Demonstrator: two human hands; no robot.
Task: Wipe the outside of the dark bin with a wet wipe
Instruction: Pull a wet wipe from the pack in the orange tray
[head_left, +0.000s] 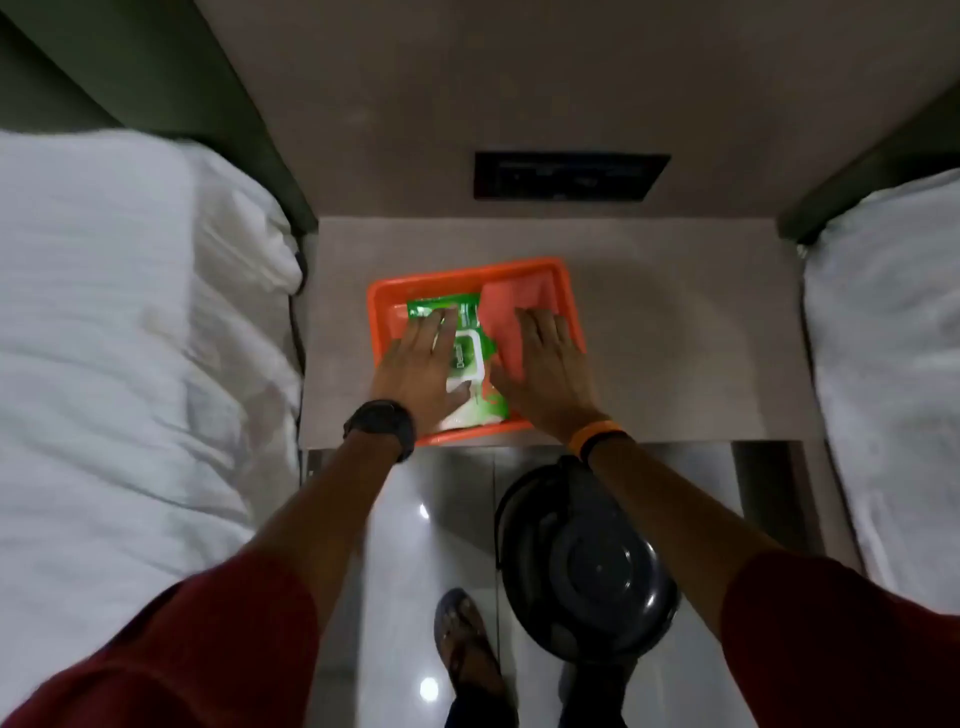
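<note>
A green wet-wipe pack (470, 358) with a white flap lies in an orange tray (457, 274) on the bedside table. My left hand (422, 364) rests flat on the pack's left side, fingers spread. My right hand (545, 364) lies flat over the pack's right edge and an orange cloth (511, 301) in the tray. The dark bin (587, 564), round with a domed lid, stands on the floor below the table, under my right forearm.
The beige table (675, 338) sits between two white beds, one at the left (119, 338) and one at the right (893, 364). A dark switch panel (569, 175) is on the wall. My sandalled foot (465, 644) stands on the glossy floor beside the bin.
</note>
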